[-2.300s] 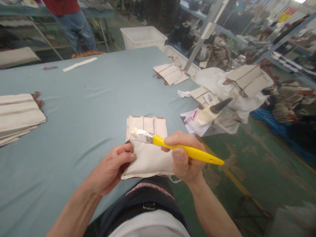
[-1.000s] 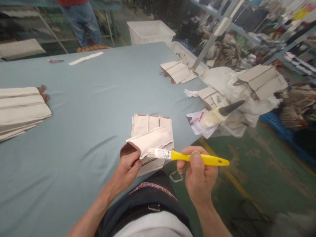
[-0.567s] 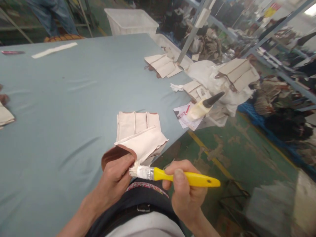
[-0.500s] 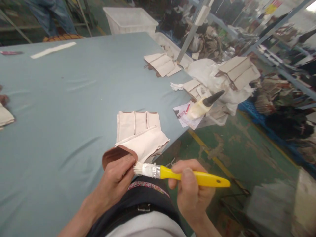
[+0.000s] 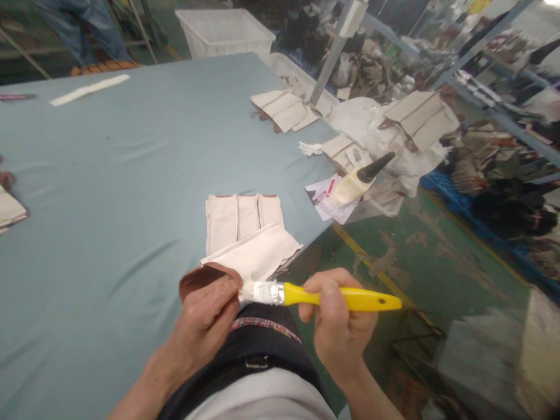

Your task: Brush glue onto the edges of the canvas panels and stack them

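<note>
At the near edge of the table lies a cream fabric piece (image 5: 251, 251) with sewn panels and a brown lining, its near part folded over and curled. My left hand (image 5: 207, 318) is closed on the brown curled edge (image 5: 195, 280) of this piece. In my right hand (image 5: 343, 326) is a paintbrush (image 5: 371, 300) with a yellow handle, held level. White paste coats its ferrule and bristles. The bristle tips touch the fabric edge right beside my left fingertips; the exact contact spot is partly hidden.
A glue bottle with a black nozzle (image 5: 352, 186) lies tilted on papers at the table's right edge. Similar cream pieces (image 5: 282, 109) sit behind it, near a plastic bag (image 5: 359, 119). A white bin (image 5: 225, 35) stands beyond the table (image 5: 109, 157). A person's legs (image 5: 81, 32) show far left.
The brush has tilted to nearly level, its handle end rising slightly, with the bristles still at the fabric edge. My left hand keeps its hold. The whole view has shifted a little.
</note>
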`<state>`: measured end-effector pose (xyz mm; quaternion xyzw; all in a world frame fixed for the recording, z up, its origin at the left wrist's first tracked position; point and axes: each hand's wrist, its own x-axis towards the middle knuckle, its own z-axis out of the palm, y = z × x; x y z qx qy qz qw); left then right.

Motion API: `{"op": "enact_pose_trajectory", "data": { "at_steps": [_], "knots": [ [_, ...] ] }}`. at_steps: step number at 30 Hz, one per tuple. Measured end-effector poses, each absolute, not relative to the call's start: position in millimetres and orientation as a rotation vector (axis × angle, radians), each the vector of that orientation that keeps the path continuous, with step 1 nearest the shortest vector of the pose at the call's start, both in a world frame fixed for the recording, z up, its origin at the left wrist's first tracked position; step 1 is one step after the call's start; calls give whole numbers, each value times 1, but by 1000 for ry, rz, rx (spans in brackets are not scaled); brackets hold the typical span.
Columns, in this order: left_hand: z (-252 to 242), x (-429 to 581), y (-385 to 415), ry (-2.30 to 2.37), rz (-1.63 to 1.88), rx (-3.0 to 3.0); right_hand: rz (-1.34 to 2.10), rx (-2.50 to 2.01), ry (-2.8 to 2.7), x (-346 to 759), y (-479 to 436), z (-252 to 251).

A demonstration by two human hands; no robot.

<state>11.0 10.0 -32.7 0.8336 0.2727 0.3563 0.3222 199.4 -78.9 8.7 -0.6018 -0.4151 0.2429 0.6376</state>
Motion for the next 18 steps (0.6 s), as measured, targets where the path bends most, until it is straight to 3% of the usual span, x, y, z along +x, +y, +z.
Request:
{"op": "enact_pose_trajectory", "data": {
  "at_steps": [18],
  "knots": [
    [-29,6,8,719,952,2154,841,-1305,-753,191,-61,22]
  ]
}}
